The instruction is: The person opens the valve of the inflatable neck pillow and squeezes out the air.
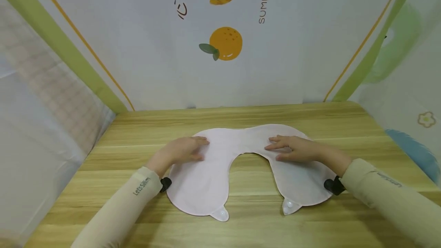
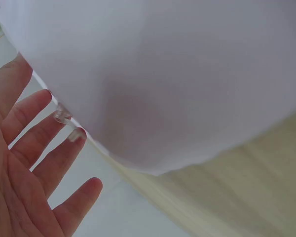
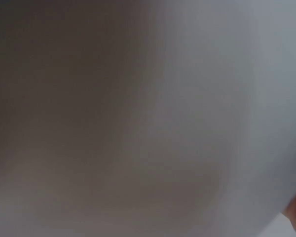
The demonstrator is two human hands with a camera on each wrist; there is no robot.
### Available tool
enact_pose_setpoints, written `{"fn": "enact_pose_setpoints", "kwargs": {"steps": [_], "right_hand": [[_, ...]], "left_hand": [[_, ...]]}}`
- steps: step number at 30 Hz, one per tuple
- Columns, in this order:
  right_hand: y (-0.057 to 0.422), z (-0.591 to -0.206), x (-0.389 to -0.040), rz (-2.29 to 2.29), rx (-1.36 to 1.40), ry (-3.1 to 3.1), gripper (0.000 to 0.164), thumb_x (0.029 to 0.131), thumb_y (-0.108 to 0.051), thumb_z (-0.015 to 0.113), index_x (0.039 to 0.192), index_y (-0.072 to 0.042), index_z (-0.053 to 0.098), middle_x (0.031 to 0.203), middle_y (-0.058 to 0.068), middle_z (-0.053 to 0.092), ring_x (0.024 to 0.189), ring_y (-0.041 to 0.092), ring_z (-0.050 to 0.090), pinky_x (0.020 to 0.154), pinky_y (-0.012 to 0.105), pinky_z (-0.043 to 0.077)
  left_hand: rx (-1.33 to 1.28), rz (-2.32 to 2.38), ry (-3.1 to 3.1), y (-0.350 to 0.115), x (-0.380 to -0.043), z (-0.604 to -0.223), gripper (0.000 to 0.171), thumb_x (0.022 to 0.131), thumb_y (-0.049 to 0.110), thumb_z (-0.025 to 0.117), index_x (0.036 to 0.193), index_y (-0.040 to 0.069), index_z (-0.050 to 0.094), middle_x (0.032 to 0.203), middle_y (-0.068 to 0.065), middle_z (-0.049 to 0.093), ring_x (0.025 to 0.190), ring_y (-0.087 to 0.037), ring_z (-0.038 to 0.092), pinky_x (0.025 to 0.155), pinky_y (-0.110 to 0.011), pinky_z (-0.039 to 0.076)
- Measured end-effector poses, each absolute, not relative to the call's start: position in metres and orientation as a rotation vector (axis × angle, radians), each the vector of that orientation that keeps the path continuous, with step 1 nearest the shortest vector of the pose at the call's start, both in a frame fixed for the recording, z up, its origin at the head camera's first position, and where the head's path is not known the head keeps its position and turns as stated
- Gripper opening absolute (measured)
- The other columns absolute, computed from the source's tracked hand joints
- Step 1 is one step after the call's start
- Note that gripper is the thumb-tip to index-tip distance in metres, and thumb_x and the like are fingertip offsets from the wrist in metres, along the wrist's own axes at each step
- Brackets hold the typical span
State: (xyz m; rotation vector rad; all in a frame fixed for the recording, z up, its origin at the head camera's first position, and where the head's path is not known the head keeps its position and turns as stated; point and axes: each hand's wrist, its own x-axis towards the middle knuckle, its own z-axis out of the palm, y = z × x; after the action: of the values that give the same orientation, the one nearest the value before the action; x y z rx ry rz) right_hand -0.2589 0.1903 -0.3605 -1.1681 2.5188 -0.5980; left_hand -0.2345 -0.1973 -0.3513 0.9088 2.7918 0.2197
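Note:
A pale pink U-shaped baby bib (image 1: pixel 203 186) lies spread on the wooden table, its curved opening toward me. A snap tab (image 1: pixel 223 214) sticks out at the end of its left lobe, and another tab (image 1: pixel 290 205) at the end of the right one. My left hand (image 1: pixel 184 150) rests over the upper left lobe with relaxed fingers. Over the upper right lobe lies my right hand (image 1: pixel 293 148), fingers loosely spread. In the left wrist view, straight fingers (image 2: pixel 32 116) reach to the cloth's edge beside a small clear piece (image 2: pixel 69 123). Blurred cloth (image 3: pixel 202 98) fills most of the right wrist view.
The wooden table (image 1: pixel 138 133) extends around the bib on all sides. A white curtain (image 1: pixel 155 68) printed with oranges hangs right behind the table's back edge, with patterned cloth at both sides. Black wrist cameras (image 1: pixel 334 185) sit at both cuffs, close over the bib's outer edges.

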Motion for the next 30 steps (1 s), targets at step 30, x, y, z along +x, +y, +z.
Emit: {"fn": "enact_pose_setpoints", "kwargs": {"steps": [30], "right_hand": [[0.206, -0.368, -0.254, -0.679, -1.041, 2.475, 0.023, 0.089, -0.031, 0.060, 0.109, -0.024, 0.070, 0.147, 0.020, 0.031, 0.134, 0.053, 0.012, 0.104, 0.069, 0.013]], "left_hand": [[0.768, 0.311, 2.769, -0.204, -0.237, -0.358, 0.055, 0.084, 0.028, 0.068, 0.132, 0.009, 0.050, 0.145, -0.007, 0.039, 0.129, -0.024, 0.042, 0.108, -0.042, 0.033]]}}
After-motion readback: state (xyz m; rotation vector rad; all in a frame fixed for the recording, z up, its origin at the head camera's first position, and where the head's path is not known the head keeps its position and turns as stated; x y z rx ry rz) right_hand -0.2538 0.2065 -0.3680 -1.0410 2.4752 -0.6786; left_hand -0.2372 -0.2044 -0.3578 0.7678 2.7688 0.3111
